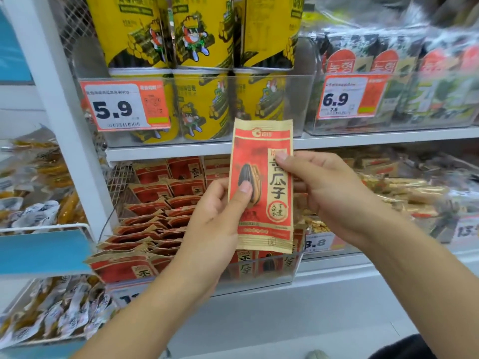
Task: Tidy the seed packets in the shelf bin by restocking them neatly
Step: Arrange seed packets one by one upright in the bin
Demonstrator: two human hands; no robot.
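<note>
While both hands pinch it, seed packet (263, 185) upright, long axis vertical, left hand (215, 224), right hand (329, 193).

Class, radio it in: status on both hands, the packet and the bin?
Left hand and right hand both pinch one seed packet, upright. Bin below, packets jumbled. Nothing in the way.
</note>
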